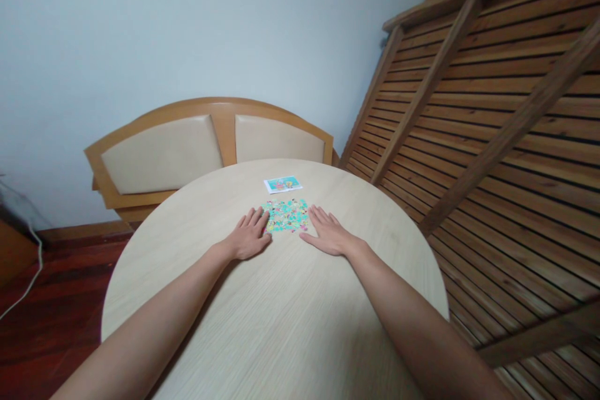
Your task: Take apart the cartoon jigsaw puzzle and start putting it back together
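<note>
A patch of small colourful puzzle pieces (287,215), mostly turquoise, lies on a round pale wooden table (281,312). My left hand (249,236) rests flat on the table at the patch's left edge, fingers stretched out and touching the pieces. On the other side, my right hand (328,232) lies flat too, its fingers spread, holding nothing. Beyond the pieces sits a small picture card (282,184) with a cartoon print.
A wooden headboard with beige padded panels (206,147) leans against the pale blue wall behind the table. A slatted wooden bed frame (492,131) stands tilted at the right. Dark red wooden floor and a white cable (29,275) show at the left.
</note>
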Motion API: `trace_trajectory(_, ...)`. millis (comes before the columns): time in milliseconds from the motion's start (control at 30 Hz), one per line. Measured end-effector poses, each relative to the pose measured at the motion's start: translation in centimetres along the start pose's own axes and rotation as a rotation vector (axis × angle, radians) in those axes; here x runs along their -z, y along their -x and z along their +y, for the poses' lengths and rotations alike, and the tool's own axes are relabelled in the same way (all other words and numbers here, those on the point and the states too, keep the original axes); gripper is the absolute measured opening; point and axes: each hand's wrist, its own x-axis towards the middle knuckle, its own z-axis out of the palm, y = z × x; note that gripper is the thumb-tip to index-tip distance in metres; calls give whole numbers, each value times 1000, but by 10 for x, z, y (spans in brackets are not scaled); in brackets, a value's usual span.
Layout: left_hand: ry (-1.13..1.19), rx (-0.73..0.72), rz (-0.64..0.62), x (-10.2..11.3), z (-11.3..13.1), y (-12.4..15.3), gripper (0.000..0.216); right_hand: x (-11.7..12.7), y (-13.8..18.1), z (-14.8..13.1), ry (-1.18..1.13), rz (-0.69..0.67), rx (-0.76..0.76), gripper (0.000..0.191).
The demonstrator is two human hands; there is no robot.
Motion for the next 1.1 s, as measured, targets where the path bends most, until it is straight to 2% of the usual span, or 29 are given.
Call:
trace_trajectory(100,9,5,-14,3,-6,0,77,1,1,0,6,-16,-33,96)
trace_trajectory(333,28,69,34,2,4,-13,84,-1,-4,-11,25,-6,-64,90)
trace_trajectory(533,69,-34,-13,14,-32,1,85,5,4,6,-9,-32,-40,91)
trace_trajectory(633,28,23,-16,13,-46,5,90,7,6,13,-2,-33,-61,86)
trace_trajectory(900,33,137,102,1,-27,-9,90,-3,-3,-1,-28,88,-81,75)
trace_trajectory(1000,38,116,79,3,-28,-7,86,-5,-3,-8,-40,105,-70,77)
trace_trajectory(1100,46,91,18,6,-41,-4,80,-5,1,-14,-45,101,-79,87)
